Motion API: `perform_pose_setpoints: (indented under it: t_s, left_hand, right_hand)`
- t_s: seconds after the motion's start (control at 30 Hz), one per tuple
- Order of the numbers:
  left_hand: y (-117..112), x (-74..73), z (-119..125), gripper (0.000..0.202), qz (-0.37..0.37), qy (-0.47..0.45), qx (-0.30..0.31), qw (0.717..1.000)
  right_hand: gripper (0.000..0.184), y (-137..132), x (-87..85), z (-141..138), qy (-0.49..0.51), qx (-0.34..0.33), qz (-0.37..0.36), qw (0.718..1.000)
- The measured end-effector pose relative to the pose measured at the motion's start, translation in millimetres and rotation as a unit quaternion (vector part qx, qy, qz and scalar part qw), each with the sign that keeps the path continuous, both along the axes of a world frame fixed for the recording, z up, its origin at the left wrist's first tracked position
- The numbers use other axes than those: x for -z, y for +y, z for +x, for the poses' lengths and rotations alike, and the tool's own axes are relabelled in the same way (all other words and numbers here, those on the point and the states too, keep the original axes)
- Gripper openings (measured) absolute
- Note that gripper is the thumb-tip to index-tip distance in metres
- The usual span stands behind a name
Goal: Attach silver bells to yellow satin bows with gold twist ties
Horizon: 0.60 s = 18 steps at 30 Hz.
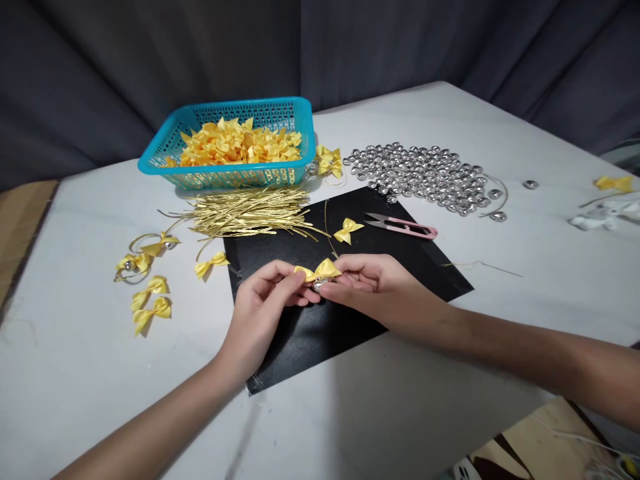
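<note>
Both hands meet over a black mat [400,260] on a white table [100,400]. My left hand [263,303] and my right hand [377,287] pinch together a yellow ribbon bow [320,270] with a small silver bead [319,285] under it. A thin gold wire runs up from the bow. Another yellow bow [347,231] lies on the mat just beyond, with pink thread snips [403,227] to its right.
A teal basket [227,175] full of yellow bows stands at the back left, a pile of gold wire ties [245,212] in front of it. Silver beads [425,177] are heaped at the back right. Several finished bows [150,293] lie at left. Dark curtain behind.
</note>
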<state>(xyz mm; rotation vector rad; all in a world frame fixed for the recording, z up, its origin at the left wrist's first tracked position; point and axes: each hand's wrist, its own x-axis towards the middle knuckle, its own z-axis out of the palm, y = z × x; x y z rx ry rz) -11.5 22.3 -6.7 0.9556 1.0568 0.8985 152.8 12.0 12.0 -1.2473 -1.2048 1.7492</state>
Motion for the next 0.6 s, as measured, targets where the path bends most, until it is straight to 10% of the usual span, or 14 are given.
perform_pose_setpoints:
  t_s: [0.6]
  left_hand:
    - [-2.3,0.3,-3.1,0.009,0.046,0.014,0.034,0.998]
  right_hand:
    - [0.023,-0.7,2.0,2.3,-0.032,0.03,0.021,0.999]
